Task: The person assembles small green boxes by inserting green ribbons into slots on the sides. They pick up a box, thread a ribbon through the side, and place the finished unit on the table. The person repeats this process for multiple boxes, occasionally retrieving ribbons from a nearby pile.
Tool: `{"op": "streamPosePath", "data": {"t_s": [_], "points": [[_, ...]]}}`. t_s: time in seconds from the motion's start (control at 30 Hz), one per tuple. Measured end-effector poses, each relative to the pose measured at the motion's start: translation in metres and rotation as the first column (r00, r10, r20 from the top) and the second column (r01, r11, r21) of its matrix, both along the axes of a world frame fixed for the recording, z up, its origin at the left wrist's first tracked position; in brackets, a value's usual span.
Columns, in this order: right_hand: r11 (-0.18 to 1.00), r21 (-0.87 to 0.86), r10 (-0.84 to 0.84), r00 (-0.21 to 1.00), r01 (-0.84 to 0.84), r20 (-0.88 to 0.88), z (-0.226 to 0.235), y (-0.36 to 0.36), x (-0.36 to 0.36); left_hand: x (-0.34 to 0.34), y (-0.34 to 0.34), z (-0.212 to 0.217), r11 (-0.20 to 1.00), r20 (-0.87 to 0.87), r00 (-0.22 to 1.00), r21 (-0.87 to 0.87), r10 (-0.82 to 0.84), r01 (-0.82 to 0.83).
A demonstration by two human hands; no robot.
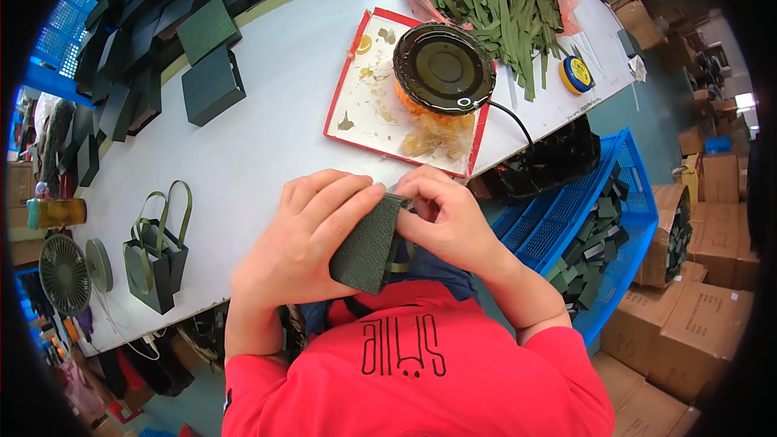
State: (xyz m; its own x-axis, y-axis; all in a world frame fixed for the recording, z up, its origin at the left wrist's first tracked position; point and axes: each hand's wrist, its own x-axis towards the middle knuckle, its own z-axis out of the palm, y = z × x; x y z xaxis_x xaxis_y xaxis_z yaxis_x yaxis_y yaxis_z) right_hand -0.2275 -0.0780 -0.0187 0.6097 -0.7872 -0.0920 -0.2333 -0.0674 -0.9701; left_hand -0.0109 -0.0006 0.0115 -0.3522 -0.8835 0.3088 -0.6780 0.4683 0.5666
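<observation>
My left hand [303, 222] is wrapped round a small dark green textured box-shaped bag [366, 249], tilted just above my lap at the table's near edge. At its right rim my right hand [449, 217] has thumb and fingers pinched together; what lies between them is hidden. A bit of green ribbon [402, 263] shows below those fingers, beside the bag. Left of my hands, two small dark green bags [155, 263] with ribbon handles stand close together on the white table [243, 150].
A round black pot [445, 67] of dark liquid sits on a red-edged, amber-smeared board [356, 105]. Behind it, green ribbons [494, 0] spill from a pink plastic bag. Dark green boxes [212, 85] are heaped at back left. A blue crate [627, 235] stands right; a small fan [66, 273], left.
</observation>
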Motion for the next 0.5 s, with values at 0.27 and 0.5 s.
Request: {"op": "streamPosePath", "data": {"t_s": [0.27, 0.5], "points": [[0.917, 0.398, -0.092, 0.975, 0.005, 0.200, -0.013, 0.002, 0.005, -0.005, 0.001, -0.003, 0.999, 0.057, 0.998, 0.015, 0.039, -0.040], [0.808, 0.535, -0.522, 0.718, 0.245, 0.460, -0.022, -0.007, -0.017, 0.005, 0.004, -0.011, 0.990, -0.072, 0.987, 0.043, 0.140, -0.137]]}}
